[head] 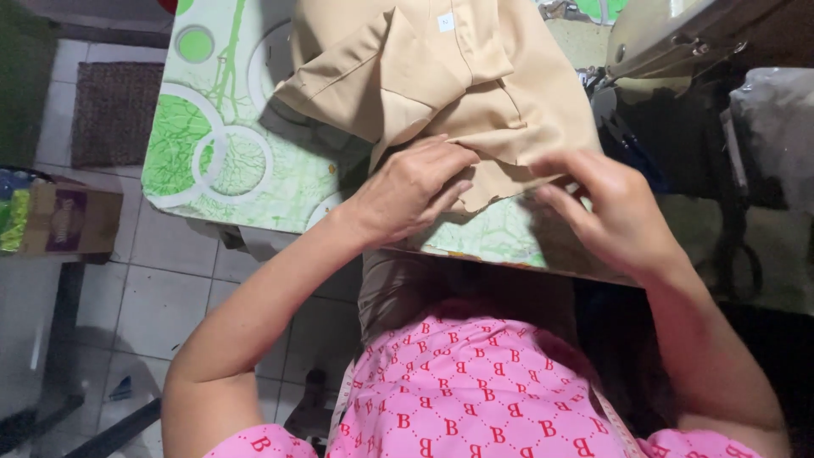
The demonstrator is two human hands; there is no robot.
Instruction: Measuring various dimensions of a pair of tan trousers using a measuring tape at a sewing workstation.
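Observation:
A tan garment lies bunched on a table covered with a green and white patterned cloth. My left hand rests flat on the garment's near edge, fingers pressing the fabric down. My right hand pinches the same tan edge a little to the right, fingertips closed on a fold. A loose flap of the fabric sits between the two hands.
A sewing machine stands at the table's far right, with dark parts below it. On the left, a tiled floor, a brown mat and a cardboard box. My pink patterned top fills the bottom.

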